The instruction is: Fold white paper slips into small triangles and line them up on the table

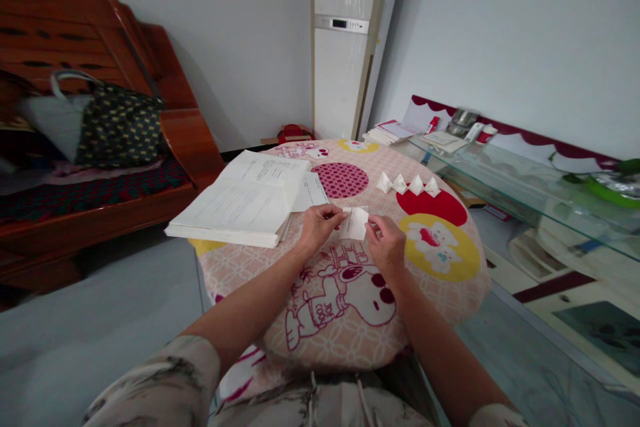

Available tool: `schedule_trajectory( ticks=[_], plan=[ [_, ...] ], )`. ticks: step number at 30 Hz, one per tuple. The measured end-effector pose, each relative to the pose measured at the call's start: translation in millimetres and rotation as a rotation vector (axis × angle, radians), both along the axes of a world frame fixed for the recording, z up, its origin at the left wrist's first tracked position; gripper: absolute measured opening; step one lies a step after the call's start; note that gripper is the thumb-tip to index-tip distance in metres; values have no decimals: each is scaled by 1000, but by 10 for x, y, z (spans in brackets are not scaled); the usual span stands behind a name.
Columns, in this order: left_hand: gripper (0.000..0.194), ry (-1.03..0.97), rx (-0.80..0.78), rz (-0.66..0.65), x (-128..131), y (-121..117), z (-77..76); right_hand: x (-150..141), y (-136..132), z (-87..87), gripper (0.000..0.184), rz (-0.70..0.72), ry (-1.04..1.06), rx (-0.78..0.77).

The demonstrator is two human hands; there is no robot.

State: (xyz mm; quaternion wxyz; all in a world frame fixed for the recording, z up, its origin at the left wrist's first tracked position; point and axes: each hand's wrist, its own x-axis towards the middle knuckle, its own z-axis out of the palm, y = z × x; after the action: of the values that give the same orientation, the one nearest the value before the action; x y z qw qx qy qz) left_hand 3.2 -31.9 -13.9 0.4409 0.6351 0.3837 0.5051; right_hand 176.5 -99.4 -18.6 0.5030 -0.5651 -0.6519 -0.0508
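Between my two hands is a small piece of white printed paper (356, 223), held just over the patterned tablecloth. My left hand (320, 223) pinches its left edge with thumb and forefinger. On the opposite edge, the fingers of my right hand (386, 240) are closed on the paper. Left of my hands lies a thick open book (240, 197) with printed pages, and a loose printed sheet (311, 192) sticks out beside it. Several small folded paper pyramids (417, 185) stand in a row beyond my right hand.
The round table wears a patterned cloth (280, 320). To the right stands a glass-topped cabinet (530, 193) with papers (395, 131) and small items. A wooden bench (185, 137) at the left bears a dark patterned bag (120, 123). A tall white appliance (340, 73) stands behind.
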Motion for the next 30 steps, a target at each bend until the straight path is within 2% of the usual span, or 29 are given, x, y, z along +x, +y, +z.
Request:
schedule_trajectory(
  ticks=[4, 10, 13, 17, 20, 23, 30],
  plan=[
    [34, 35, -3, -73, 0, -17, 2, 53, 24, -2, 18, 62, 308, -137],
    [42, 24, 41, -152, -14, 0, -9, 80, 41, -25, 13, 224, 523, -216],
    [33, 10, 136, -167, -60, 44, -32, 67, 32, -6, 9, 295, 522, -174],
    [66, 128, 359, -339, -135, 61, -15, 81, 23, 15, 8, 373, 458, -184],
    [76, 268, 485, -458, -133, 16, 29, 102, 26, 8, 10, 420, 405, -216],
    [71, 363, 523, -493, -102, -46, 73, 127, 38, -12, 12, 425, 357, -242],
    [31, 515, 533, -454, -216, 7, 110, 243, 43, -7, 14, 450, 383, -237]
  ],
)
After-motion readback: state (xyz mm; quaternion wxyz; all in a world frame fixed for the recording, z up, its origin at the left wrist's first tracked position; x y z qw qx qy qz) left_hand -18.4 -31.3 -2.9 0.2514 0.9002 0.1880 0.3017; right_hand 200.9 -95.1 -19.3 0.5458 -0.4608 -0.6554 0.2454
